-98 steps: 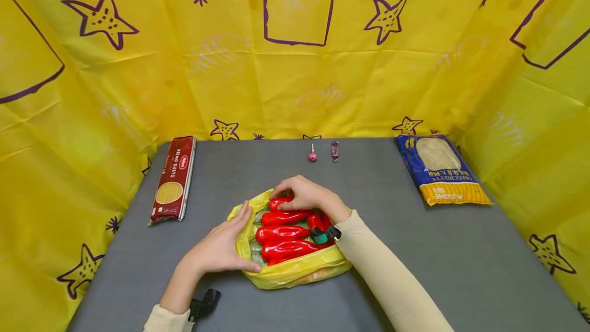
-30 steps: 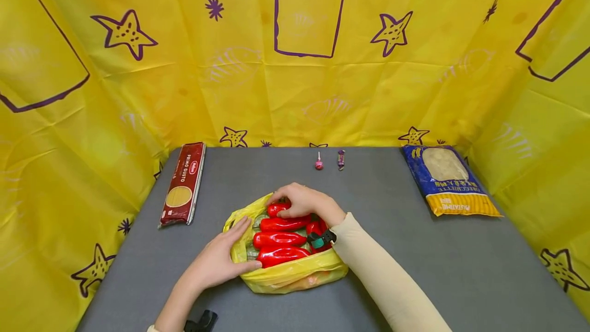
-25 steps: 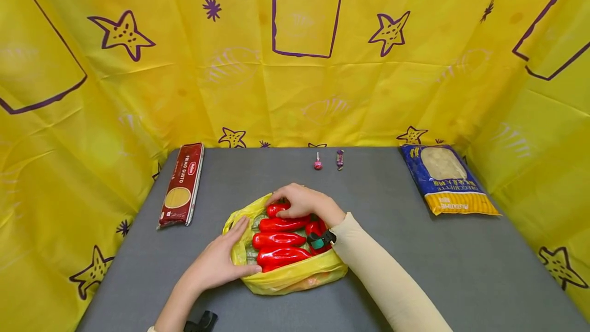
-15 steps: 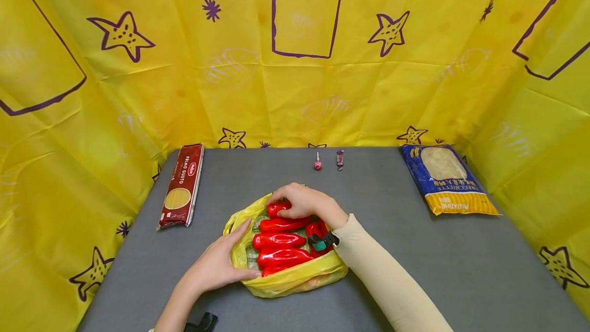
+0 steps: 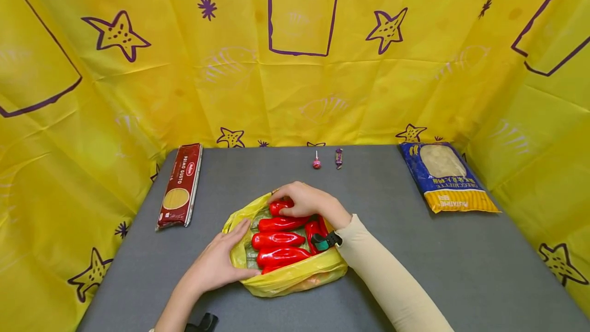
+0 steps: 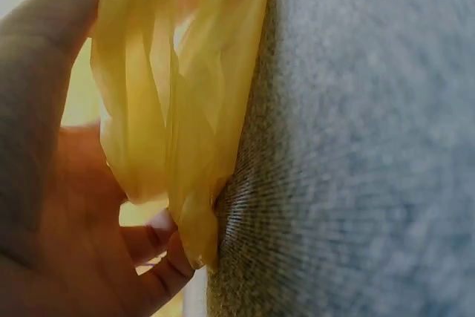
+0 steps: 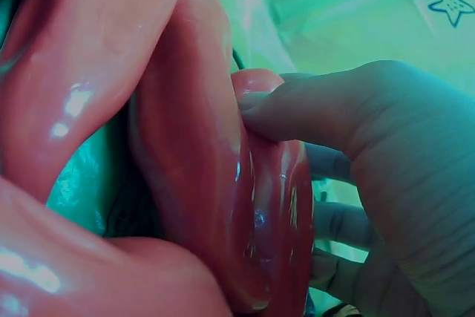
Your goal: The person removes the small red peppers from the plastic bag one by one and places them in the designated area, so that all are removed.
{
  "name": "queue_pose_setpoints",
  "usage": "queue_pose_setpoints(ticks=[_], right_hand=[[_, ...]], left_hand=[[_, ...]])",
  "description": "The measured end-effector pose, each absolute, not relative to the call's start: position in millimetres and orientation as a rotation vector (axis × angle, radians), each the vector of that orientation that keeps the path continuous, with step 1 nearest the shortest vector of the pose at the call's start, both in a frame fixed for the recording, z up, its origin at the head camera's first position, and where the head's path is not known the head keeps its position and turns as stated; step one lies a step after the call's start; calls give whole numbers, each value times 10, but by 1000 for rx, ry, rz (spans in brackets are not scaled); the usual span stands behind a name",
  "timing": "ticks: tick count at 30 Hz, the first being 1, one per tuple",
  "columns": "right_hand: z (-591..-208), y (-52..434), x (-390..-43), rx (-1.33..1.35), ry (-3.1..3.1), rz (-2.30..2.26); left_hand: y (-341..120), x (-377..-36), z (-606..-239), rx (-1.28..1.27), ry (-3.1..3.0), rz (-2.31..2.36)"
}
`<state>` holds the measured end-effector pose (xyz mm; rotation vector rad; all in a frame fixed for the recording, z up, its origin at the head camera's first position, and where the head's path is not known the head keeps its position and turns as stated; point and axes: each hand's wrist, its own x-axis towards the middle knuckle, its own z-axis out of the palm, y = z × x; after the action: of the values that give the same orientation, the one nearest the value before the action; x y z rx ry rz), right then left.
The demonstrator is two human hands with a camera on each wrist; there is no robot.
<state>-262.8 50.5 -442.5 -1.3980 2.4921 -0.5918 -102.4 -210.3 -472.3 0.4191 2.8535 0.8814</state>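
In the head view a yellow plastic bag [image 5: 299, 275] lies with its mouth open on the grey table, filled with several glossy long red peppers [image 5: 278, 241]. My left hand [image 5: 221, 263] holds the bag's left end, thumb along the near rim and fingers spread up the left side. In the left wrist view the fingertips curl against the bag's folds [image 6: 193, 109]. My right hand [image 5: 304, 201] reaches over the bag's far side and grips the farthest pepper [image 5: 280, 206]. The right wrist view has its thumb pressed on that pepper [image 7: 286, 213], with the fingers behind it.
A red spaghetti pack [image 5: 180, 186] lies at the left edge, and a blue and yellow pasta bag [image 5: 447, 178] at the far right. Near the back are a lollipop [image 5: 316, 163] and a purple wrapped candy [image 5: 339, 159]. Yellow patterned cloth [image 5: 295, 91] walls three sides.
The head view has shifted slightly. Both hands keep about the same hold on the bag and the pepper. The bag's near rim rose over the nearest pepper, then sank a little.
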Motion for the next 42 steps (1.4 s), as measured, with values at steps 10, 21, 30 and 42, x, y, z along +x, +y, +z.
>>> queue_pose_setpoints(ticks=[10,21,30,42], right_hand=[[-4283,548,-2607,-1463,2530,-697],[-4186,607,-2590,-1219,2673,-1212],[-4054,801,-2528,-938,2715,-1505],[-4118,1311,-2517,-813,2809,-1724]], left_hand=[[-2191,-1150,-4743,466,2787,838],[-2300,-1319,-4731,515,2730,872],[-2342,-1270,-4767,565,2741,897],[-2366,-1244,-4748,581,2726,897]])
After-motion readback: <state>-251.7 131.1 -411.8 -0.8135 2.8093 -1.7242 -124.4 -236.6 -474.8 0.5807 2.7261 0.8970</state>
